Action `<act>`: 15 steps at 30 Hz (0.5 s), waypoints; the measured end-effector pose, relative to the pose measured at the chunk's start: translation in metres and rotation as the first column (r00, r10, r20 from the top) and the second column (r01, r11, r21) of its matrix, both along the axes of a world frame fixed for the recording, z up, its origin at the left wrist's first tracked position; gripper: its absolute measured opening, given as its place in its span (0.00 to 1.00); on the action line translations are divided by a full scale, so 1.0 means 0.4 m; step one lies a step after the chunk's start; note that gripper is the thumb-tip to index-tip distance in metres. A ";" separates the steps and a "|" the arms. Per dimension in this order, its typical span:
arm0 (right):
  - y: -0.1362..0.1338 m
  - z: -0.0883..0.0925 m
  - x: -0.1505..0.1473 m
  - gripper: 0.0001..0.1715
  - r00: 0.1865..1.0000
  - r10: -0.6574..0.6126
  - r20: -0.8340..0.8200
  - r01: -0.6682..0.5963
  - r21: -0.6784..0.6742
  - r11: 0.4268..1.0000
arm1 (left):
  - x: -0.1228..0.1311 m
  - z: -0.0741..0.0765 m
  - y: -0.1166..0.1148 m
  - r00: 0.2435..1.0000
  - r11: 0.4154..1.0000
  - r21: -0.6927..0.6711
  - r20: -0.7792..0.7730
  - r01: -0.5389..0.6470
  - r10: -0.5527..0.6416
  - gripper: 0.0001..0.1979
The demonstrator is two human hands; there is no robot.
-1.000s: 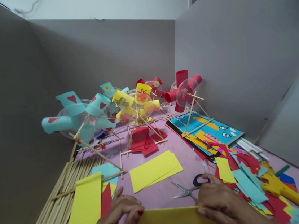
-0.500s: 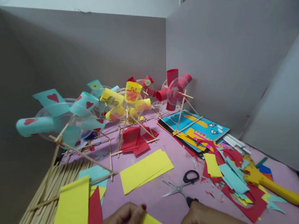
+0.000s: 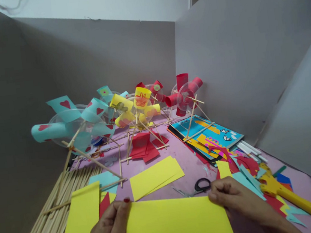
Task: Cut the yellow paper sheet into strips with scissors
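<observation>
A broad yellow paper sheet [image 3: 177, 223] is held up at the bottom centre. My left hand [image 3: 109, 228] pinches its upper left corner, thumb on top. At the upper right corner, my right hand [image 3: 236, 199] grips the sheet between thumb and curled fingers. Behind the sheet lie scissors with black handles [image 3: 202, 184], their lower part hidden by it. Two overlapping yellow strips [image 3: 155, 177] rest on the pink table just beyond. Another yellow sheet [image 3: 82, 223] lies left of my left hand.
Paper wheels on stick frames stand behind: light blue [image 3: 71, 121], yellow [image 3: 136, 107] and red [image 3: 183, 94]. Wooden sticks [image 3: 40, 221] lie at left. At right are paper scraps [image 3: 248, 177], a blue book [image 3: 210, 128] and a yellow glue gun [image 3: 292, 196]. Grey panels surround the table.
The yellow paper has been raised and spread flat toward the camera, now covering part of the scissors. My hands have moved up and farther apart. The view has shifted slightly.
</observation>
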State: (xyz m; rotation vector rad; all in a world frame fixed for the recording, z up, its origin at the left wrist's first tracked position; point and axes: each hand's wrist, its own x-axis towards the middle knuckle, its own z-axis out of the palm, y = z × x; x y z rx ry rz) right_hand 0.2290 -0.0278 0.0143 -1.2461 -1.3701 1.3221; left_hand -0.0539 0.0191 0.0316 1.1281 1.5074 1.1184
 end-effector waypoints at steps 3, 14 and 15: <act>-0.001 -0.006 -0.016 0.28 0.952 -0.080 -0.295 0.053 -0.100 0.994 | 0.004 -0.004 -0.001 0.997 1.000 -0.021 0.071 -0.020 0.021 0.19; 0.040 -0.063 -0.075 0.13 0.609 -0.270 -0.746 0.015 -0.330 0.944 | 0.035 -0.002 0.001 0.924 0.967 -0.253 0.362 -0.031 0.124 0.19; 0.047 -0.071 -0.076 0.16 0.672 -0.215 -0.709 0.019 -0.273 0.962 | 0.039 -0.005 -0.002 0.912 0.968 -0.249 0.402 0.022 0.082 0.20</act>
